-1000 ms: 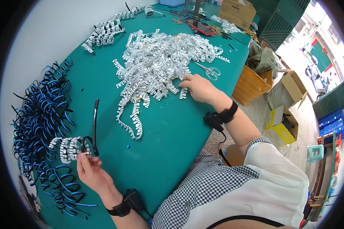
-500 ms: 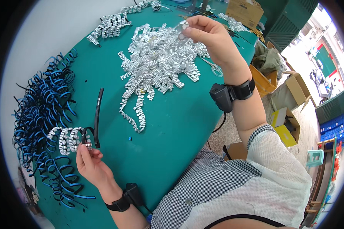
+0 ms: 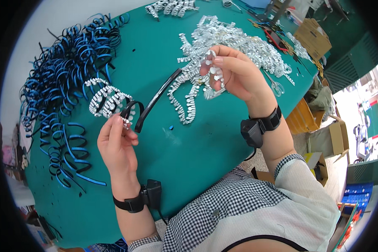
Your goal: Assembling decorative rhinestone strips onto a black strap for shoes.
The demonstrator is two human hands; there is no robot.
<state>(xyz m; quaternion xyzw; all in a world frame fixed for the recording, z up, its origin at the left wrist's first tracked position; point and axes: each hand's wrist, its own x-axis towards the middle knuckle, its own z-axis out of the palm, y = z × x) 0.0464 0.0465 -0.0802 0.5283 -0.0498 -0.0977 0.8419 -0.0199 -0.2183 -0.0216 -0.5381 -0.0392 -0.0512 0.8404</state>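
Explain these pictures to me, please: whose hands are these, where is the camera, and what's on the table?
There's no robot here. A person's bare hands are working, seen by a wide fisheye camera worn on their head, looking down; that's why straight edges curve. Each wrist wears a black strapped device. The left hand holds a coiled silvery-white strip with a black band. The right hand pinches a piece with whitish discs. On the green table lie a silvery heap, blue-and-black coils and scissors.
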